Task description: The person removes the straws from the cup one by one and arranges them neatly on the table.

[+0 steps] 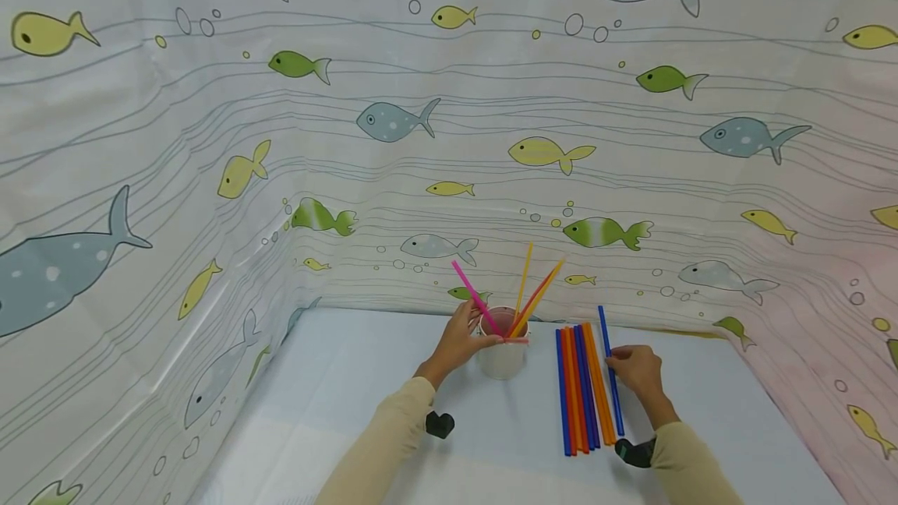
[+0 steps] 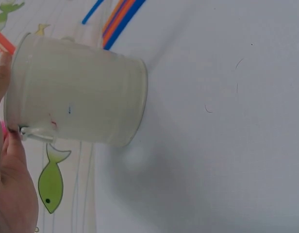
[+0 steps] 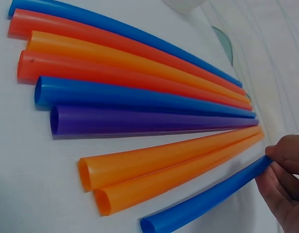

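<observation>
While the left hand [image 1: 456, 340] grips the rim of the pail [image 1: 501, 365], its thumb on the near side and its fingers round the left, the right hand [image 1: 638, 371] pinches a blue straw [image 1: 613, 384] between thumb and fingers, partway along its length. That straw is smooth, slim and hollow, and it lies to the right of the pail, just beyond a row of straws [image 1: 578, 388]. The row runs, from the pail outward, blue, red, orange, red, blue, purple, then two orange ones.

The pail stands upright, off-white outside and pinkish within. Pink, yellow and red straws lean out of it, and a short reddish length shows across its near rim.

From the head, the straws in the pail show well; the left wrist view hides most of them but gives the pail's side, with small blue and red marks and a handle lug [image 2: 39, 134] below the rim. The right wrist view shows the row's open ends, uneven, with a narrow gap between the purple straw and the orange pair.

Behind the pail, near it, the white table [image 1: 491, 427] ends at the fish-print cloth [image 1: 421, 174]. Bare table spreads left of the pail and in front of it; a strip parts it from the row, and more lies right of the right hand.
</observation>
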`<state>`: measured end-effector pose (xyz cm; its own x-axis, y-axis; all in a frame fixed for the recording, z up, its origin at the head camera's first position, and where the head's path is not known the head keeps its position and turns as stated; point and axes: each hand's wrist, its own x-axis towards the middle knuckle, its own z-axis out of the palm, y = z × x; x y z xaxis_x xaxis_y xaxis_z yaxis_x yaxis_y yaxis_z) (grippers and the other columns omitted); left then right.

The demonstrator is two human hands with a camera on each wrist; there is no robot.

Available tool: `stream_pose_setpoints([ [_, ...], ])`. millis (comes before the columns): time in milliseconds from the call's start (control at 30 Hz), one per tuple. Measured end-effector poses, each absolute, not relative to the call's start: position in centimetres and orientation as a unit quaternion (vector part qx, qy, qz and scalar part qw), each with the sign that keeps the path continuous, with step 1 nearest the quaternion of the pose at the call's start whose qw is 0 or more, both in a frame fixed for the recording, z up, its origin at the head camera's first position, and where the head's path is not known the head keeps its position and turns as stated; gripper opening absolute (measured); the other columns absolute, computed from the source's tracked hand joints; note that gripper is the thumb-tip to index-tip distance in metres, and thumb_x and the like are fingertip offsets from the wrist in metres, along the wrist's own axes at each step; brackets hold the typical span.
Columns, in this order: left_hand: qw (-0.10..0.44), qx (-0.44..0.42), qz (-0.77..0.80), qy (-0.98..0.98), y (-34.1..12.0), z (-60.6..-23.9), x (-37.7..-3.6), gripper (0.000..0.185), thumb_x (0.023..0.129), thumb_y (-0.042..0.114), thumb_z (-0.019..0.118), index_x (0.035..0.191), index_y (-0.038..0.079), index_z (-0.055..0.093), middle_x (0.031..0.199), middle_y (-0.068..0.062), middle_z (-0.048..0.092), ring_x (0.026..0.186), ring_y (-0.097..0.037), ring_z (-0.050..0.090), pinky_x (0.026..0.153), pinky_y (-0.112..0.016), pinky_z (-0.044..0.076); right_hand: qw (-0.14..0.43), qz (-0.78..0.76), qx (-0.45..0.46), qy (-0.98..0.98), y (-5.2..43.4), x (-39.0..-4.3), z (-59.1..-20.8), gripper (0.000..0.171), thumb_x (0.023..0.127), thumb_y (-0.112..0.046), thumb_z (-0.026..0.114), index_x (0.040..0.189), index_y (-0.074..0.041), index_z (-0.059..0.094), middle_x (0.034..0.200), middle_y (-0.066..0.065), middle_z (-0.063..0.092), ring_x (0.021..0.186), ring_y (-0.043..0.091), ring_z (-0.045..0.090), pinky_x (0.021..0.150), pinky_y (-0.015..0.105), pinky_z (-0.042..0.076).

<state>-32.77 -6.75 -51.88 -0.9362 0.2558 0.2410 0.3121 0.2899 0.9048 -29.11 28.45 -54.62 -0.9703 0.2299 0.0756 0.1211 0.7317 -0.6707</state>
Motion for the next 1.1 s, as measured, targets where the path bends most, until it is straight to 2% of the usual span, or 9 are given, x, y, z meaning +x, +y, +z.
stream_pose_setpoints([
  [367,0.028,-0.176,-0.566,-0.805,-6.7,-52.0,-32.7,0.076,0.078,0.021,0.083,0.14,0.009,0.041,0.138,-0.009,0.045,0.132,-0.023,0.046,0.105,-0.032,0.041,0.064,0.352,-0.099,-0.929,28.2,-28.6,-55.3,0.029,0.083,-0.013,0.074,0.097,0.012,0.071,0.092,0.024,0.07,0.079,0.033,0.066,0.062,0.038,0.057],
  [600,0.031,-0.183,-0.576,-0.796,-6.7,-52.1,-32.9,0.075,0.079,0.017,0.082,0.14,0.007,0.04,0.14,-0.013,0.044,0.133,-0.029,0.044,0.107,-0.038,0.039,0.061,0.354,-0.094,-0.928,28.3,-28.9,-55.9,0.031,0.082,-0.013,0.076,0.099,0.012,0.071,0.093,0.024,0.07,0.083,0.035,0.067,0.069,0.043,0.058],
  [867,0.027,-0.177,-0.565,-0.805,-6.7,-51.8,-32.9,0.076,0.078,0.023,0.083,0.14,0.01,0.041,0.138,-0.007,0.045,0.132,-0.023,0.046,0.105,-0.03,0.041,0.068,0.35,-0.084,-0.93,28.1,-28.7,-55.7,0.032,0.082,-0.015,0.076,0.098,0.012,0.07,0.094,0.026,0.07,0.085,0.037,0.066,0.069,0.045,0.058],
  [1100,0.026,-0.173,-0.563,-0.808,-6.6,-52.1,-33.0,0.076,0.079,0.023,0.083,0.141,0.01,0.041,0.138,-0.007,0.045,0.132,-0.023,0.046,0.105,-0.03,0.041,0.062,0.357,-0.093,-0.928,28.2,-28.7,-56.1,0.03,0.085,-0.015,0.073,0.098,0.012,0.07,0.091,0.024,0.07,0.074,0.029,0.066,0.062,0.039,0.058],
])
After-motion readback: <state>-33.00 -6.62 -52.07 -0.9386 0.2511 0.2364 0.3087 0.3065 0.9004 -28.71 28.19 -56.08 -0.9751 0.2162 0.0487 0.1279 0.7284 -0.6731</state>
